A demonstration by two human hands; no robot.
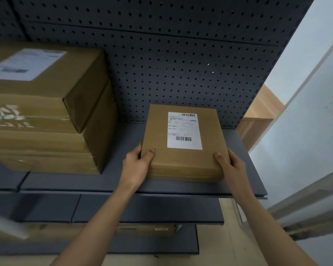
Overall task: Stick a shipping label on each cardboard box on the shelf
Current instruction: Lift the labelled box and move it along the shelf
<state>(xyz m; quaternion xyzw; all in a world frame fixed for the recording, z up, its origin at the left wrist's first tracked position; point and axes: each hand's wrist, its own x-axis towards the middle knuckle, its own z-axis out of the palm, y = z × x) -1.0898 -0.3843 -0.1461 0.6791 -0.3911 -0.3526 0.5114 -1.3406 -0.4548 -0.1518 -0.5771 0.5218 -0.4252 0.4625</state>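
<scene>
Head cam: small flat cardboard box sits on the dark shelf, right-hand part, its far end close to the pegboard back panel. A white shipping label with barcodes is stuck flat on its top. Left hand grips the near left corner, right hand the near right one, both with thumbs on top and fingers curled round the sides. Off to the left is a stack of bigger boxes, and the top one has its own blurry label.
</scene>
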